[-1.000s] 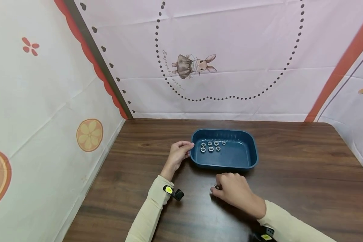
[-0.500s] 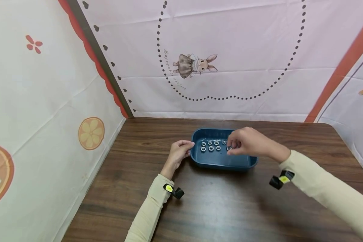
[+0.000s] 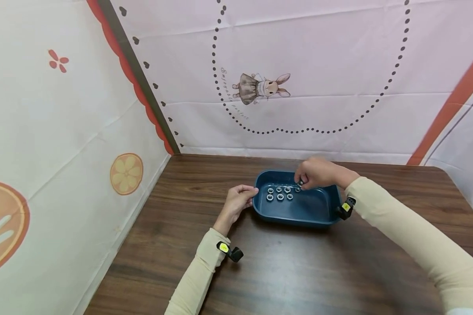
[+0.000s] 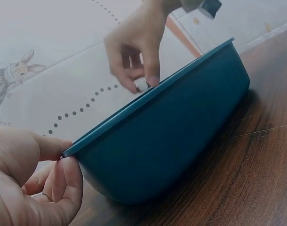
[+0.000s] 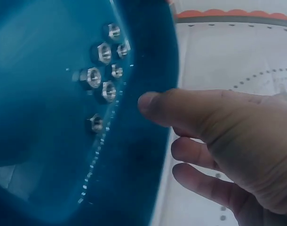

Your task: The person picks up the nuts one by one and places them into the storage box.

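A blue rectangular tray (image 3: 298,222) stands on the table. With thumb and fingers, my left hand (image 3: 235,202) pinches its left rim, seen close in the left wrist view. Over the tray's back part, my right hand (image 3: 319,172) pinches a small metal nut (image 4: 141,84) between thumb and finger. That nut is just above the rim line in the left wrist view; in the right wrist view my thumb (image 5: 155,104) hides it. Several silver hex nuts (image 3: 280,197) lie in two rows on the tray's left half, the back row reaching nearly below my right hand.
The brown wooden table (image 3: 284,271) extends around the tray. Behind it hangs a pale printed cloth (image 3: 331,70) with a rabbit figure, and another patterned cloth (image 3: 82,96) covers the left side. Each wrist carries a small black camera (image 3: 235,254).
My right hand has risen from the table in front with the nut, entered over the tray, then shifted toward its back. The left hand keeps its grip. The head view has tilted slightly.
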`<state>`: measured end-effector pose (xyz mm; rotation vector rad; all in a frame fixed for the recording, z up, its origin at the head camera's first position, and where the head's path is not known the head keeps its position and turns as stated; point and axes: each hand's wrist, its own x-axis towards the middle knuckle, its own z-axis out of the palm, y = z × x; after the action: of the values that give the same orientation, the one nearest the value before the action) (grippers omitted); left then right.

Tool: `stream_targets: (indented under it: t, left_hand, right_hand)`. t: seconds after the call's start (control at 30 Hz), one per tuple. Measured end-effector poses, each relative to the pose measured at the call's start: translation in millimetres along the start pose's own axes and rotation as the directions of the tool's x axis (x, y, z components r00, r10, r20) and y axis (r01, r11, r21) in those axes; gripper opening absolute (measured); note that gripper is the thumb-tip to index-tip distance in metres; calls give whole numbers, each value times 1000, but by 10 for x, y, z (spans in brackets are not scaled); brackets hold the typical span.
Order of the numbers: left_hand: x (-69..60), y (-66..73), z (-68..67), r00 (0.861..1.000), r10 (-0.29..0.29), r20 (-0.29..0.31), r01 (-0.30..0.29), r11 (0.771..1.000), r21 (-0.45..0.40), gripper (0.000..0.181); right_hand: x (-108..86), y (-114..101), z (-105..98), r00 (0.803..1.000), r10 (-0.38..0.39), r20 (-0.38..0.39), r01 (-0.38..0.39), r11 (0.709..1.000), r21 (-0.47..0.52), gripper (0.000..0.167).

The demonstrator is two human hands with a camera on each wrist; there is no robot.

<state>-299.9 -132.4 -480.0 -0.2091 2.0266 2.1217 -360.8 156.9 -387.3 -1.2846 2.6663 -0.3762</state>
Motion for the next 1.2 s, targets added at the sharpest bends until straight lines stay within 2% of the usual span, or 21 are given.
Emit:
stream_targets:
  t: [0.17, 0.33, 0.7, 1.07, 1.2]
  left_hand:
    - [3, 8, 15, 1000, 4, 12, -4, 1000, 14, 24]
    - [-8, -9, 9, 1000, 1, 17, -1, 999, 32, 25]
    - [19, -9, 45, 999, 11, 38, -12, 999, 36, 26]
    - [37, -37, 78, 999, -2, 50, 0, 999, 43, 28]
    - [32, -36, 55, 999, -7, 41, 5, 999, 47, 26]
  right_hand:
    - [61, 71, 134, 1000, 18, 26, -18, 1000, -15, 16]
    - [83, 79, 241, 995, 40, 87, -39, 999, -14, 16]
    - [29, 88, 373, 981, 61, 183, -52, 997, -55, 16]
    - [31, 89, 424, 969, 110, 223, -103, 994, -43, 20]
    - [-28, 44, 358, 976, 111, 187, -108, 994, -25, 27]
